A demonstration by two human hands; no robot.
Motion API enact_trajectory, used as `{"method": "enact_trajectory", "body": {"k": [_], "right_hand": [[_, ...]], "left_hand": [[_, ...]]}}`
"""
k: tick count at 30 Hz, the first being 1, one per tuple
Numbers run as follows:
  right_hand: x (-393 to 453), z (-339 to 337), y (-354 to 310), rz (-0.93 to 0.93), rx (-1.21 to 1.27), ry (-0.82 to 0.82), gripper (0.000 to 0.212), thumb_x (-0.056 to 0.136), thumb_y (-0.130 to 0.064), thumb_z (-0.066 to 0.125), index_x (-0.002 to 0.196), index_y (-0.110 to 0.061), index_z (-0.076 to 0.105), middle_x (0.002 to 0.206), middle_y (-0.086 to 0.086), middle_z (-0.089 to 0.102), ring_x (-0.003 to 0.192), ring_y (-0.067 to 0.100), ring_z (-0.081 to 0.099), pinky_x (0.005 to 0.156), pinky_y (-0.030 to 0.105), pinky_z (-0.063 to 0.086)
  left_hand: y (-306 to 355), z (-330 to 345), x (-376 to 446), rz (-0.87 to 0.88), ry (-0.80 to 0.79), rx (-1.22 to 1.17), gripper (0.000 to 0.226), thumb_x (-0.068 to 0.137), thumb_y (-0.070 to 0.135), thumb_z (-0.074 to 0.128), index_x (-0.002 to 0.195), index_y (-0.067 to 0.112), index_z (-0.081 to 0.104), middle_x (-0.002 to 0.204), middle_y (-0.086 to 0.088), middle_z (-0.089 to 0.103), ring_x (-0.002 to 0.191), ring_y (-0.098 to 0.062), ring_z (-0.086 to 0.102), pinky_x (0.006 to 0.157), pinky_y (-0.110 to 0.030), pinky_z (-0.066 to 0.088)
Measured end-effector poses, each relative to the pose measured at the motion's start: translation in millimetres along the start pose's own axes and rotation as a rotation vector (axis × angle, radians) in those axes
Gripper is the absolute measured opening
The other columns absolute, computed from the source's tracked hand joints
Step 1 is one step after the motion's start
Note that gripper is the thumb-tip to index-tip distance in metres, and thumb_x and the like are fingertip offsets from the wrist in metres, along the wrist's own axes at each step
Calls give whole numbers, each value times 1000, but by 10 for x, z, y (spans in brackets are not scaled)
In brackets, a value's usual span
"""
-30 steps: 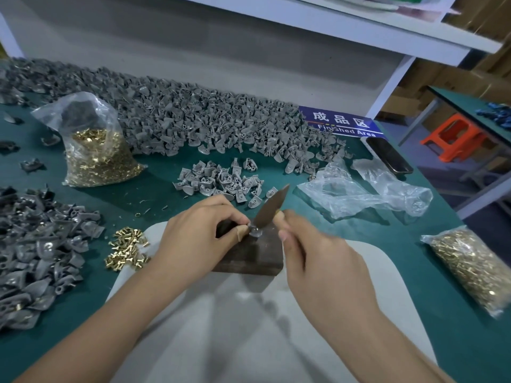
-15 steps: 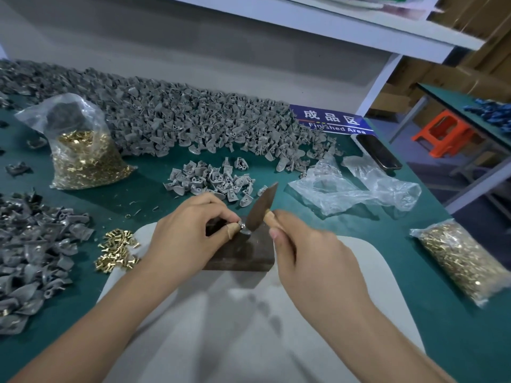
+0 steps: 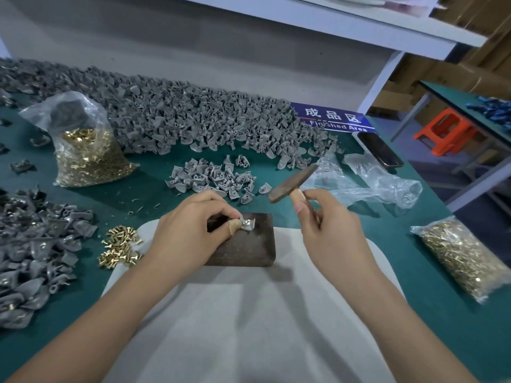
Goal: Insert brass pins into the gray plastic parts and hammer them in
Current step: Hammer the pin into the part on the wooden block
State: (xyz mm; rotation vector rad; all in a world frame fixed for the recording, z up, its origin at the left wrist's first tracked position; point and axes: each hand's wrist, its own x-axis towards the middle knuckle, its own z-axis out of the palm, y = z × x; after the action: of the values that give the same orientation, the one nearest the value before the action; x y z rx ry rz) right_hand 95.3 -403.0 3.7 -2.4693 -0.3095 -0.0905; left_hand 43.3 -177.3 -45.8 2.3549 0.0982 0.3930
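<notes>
Up off the block since a sec ago: hammer [image 3: 293, 182] was down w/ its head at the part, now it's lifted and tilted, head above and to the right of the block [image 3: 243, 244], not touching it. Right hand [image 3: 329, 230] grips the wooden handle, fingers curled round it, thumb along the shaft. Left hand [image 3: 190, 230] hasn't shifted; thumb and forefinger pinch a gray part [image 3: 247, 223] flat on the block's top, near its back edge. Metal glint in the part, prob. a pin, too small to be sure.

Block sits on a pale gray mat [image 3: 249, 327] on the green table [image 3: 414, 286]. Loose brass pins [image 3: 121, 243] in a small heap just left of the mat. Small pile of gray parts [image 3: 213, 178] behind the block, big ridge of gray parts [image 3: 179, 120] along the back wall, another heap [image 3: 33, 250] at the left edge, some w/ brass showing.

Clear bag of pins [image 3: 88, 153] back left, second bag of pins [image 3: 464, 258] at right. Crumpled empty plastic bag [image 3: 373, 183] behind the right hand. Phone [image 3: 380, 149] lies face up near the blue "Finished Area" sign [image 3: 334, 120]. Orange stool [image 3: 445, 131] on the floor beyond the table.
</notes>
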Motion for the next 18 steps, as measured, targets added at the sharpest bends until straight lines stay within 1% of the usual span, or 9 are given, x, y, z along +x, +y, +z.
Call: {"method": "enact_trajectory", "body": {"k": [2,4,6,7,8,10,13,16,18], "right_hand": [[120,55,114,108,-42,-34,22,107,-36,51,97,-19,63,60,-7,53,53,10,46,45,21,29],[143,138,149,118,-74,-11,34,107,-38,51,80,-19,59,57,-5,48,54,17,43,50,28,31],[103,211,151,59,-264,27,35,107,-33,50,77,-18,56,68,-1,50,73,25,46,66,36,38],[100,243,159,35,-302,44,31,107,-28,50,80,-16,59,74,3,51,80,29,46,71,39,38],[116,256,167,29,-268,55,29,106,-24,51,81,-14,62,77,5,49,82,31,46,72,40,37],[176,251,168,62,-169,47,36,107,-22,52,72,-14,56,73,5,44,73,28,44,64,38,30],[260,271,154,181,-186,-24,50,107,-22,49,57,-15,46,58,2,45,54,16,42,50,33,24],[227,325,180,215,-176,-66,48,103,-12,50,55,-10,50,53,4,48,52,19,44,44,25,28],[174,332,164,202,-173,-71,48,99,-8,51,52,-13,49,50,2,46,52,20,45,44,19,30]], "left_hand": [[4,3,4,-3,-8,-1,4,86,49,70,89,47,71,108,30,57,99,8,55,68,-19,39],[7,4,8,-16,-12,-10,4,86,49,70,89,47,71,107,30,57,99,7,55,68,-20,39],[11,11,6,-19,-12,-7,3,87,48,70,90,47,70,106,30,57,98,7,55,68,-19,39],[10,15,4,-17,-11,-5,3,87,47,71,90,47,70,106,29,57,98,7,55,69,-19,40],[11,15,1,-17,-13,-7,3,88,46,71,90,46,70,106,29,57,97,7,55,70,-20,42],[16,6,-5,-18,-24,-27,3,89,45,71,91,46,69,105,27,58,97,4,56,76,-26,48],[27,-12,-12,-15,-37,-47,3,90,43,70,93,44,69,105,25,58,97,1,57,85,-34,52],[37,-28,-12,-10,-48,-53,4,91,43,69,95,42,70,105,22,58,98,-2,57,87,-36,51],[40,-32,-20,-9,-47,-57,5,92,43,68,96,41,70,105,21,58,98,-4,57,87,-37,51]]}}
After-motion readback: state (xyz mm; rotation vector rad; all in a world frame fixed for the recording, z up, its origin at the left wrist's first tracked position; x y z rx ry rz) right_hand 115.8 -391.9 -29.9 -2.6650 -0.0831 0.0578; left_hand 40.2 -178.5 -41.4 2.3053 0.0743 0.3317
